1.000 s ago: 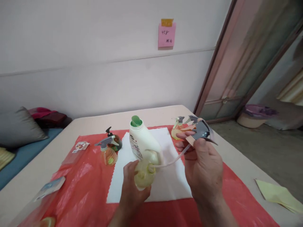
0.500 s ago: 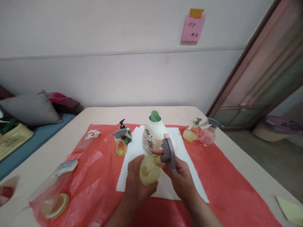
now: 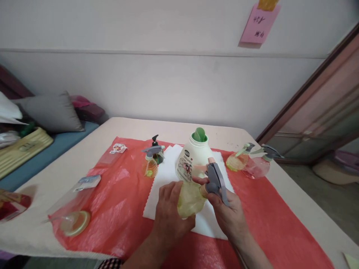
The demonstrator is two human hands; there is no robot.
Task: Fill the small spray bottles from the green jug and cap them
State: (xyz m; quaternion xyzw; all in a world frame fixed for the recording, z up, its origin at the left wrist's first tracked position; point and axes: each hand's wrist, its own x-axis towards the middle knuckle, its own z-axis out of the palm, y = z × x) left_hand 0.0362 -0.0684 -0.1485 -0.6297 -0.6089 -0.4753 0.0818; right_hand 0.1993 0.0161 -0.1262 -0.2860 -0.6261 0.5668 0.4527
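My left hand (image 3: 171,213) is wrapped round a small translucent yellow spray bottle (image 3: 190,200), holding it tilted above a white cloth (image 3: 168,175). My right hand (image 3: 228,213) grips the grey trigger sprayer head (image 3: 215,179), which sits at the bottle's neck. Just behind the bottle stands a white detergent jug (image 3: 193,158) with a green spout. Both hands are closed on what they hold.
A red plastic sheet (image 3: 117,201) covers the beige table (image 3: 64,172). On it stand an orange spray bottle (image 3: 150,164), a dark pump bottle (image 3: 158,153), a yellow spray bottle (image 3: 238,158) and a pink one (image 3: 259,164). A clear packet (image 3: 71,213) lies front left. Cushions (image 3: 50,112) lie at the left.
A second ago my right hand held the sprayer head away, its tube trailing out of the bottle. The head now sits at the bottle's neck. The view has swung left.
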